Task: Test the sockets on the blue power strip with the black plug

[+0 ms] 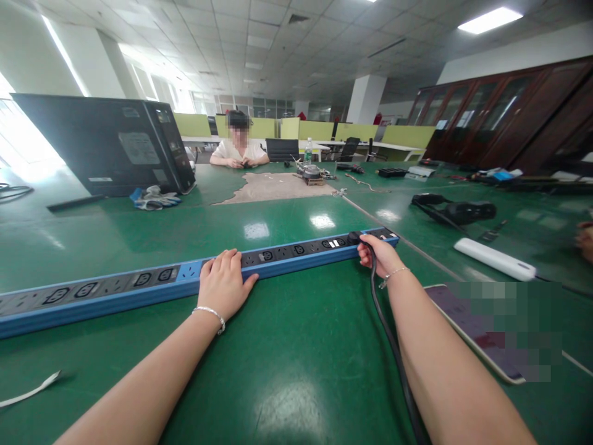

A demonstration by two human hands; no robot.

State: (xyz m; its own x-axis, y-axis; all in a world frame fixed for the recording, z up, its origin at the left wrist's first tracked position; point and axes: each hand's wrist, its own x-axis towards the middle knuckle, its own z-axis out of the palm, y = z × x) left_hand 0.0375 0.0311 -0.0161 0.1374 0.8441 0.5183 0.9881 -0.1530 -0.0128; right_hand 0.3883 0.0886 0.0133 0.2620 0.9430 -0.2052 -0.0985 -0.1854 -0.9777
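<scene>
A long blue-edged power strip with black socket faces lies across the green table, running from the left edge to right of centre. My left hand rests over its middle, fingers across the top and thumb against the near side, gripping it. Near the strip's right end, my right hand is closed around a black plug that sits at a socket. How deep the plug sits is hidden by my fingers. Its black cable hangs from that hand and runs down toward me along my forearm.
A tablet lies right of my forearm, with a white bar-shaped device beyond it. Farther off are a black strapped device, gloves and a large black case. A person sits opposite. A white cable lies at left.
</scene>
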